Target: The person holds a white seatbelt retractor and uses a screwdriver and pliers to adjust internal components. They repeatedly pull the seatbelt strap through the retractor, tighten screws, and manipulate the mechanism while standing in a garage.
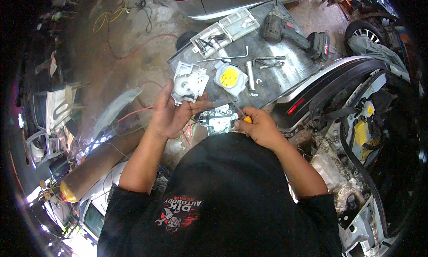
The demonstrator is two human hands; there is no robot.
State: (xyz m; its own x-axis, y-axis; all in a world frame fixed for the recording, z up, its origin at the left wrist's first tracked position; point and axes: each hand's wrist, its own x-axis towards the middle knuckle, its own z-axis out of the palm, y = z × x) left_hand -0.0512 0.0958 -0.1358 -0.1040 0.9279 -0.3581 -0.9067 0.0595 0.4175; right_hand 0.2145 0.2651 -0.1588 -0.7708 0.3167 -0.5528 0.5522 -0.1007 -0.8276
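Observation:
My left hand (171, 116) is turned palm up and holds a white plastic housing (189, 84) between thumb and fingers. Closed around a yellow-handled screwdriver (248, 119), my right hand (262, 128) is close to my body; the thin shaft slants up and left. Just left of its fingers is a shiny metal mechanism (218, 120) with a dark cylinder at one side; whether the fingers touch it I cannot tell. Beyond, on the metal-topped table (178, 60), lies a white plastic piece with a yellow round face (229, 77).
A cordless impact wrench (292, 36) and an open clear parts case (225, 32) lie farther back. Nearer are a bent rod (223, 58), hex keys (269, 61) and a socket extension (250, 75). A car body panel (330, 78) borders the right; a gas cylinder (100, 165) lies left.

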